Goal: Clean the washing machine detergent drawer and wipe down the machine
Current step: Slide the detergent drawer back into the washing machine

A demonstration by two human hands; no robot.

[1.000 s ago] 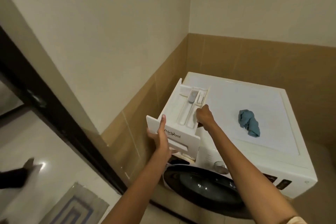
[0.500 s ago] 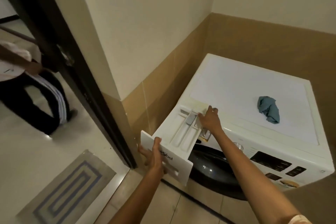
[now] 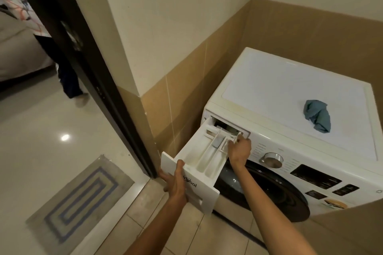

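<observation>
My left hand [image 3: 175,180] grips the front of the detergent drawer [image 3: 199,155], thumb over its top, and my right hand [image 3: 239,150] pinches its far right rim, likely to keep it level at the slot of the washing machine [image 3: 290,93]; a blue cloth [image 3: 317,118] lies beyond my right hand.

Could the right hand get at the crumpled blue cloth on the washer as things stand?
Likely yes, once freed: the right hand grips the back right wall of the white plastic detergent drawer. The crumpled blue cloth lies alone on top of the white washing machine, nothing standing between them.
</observation>
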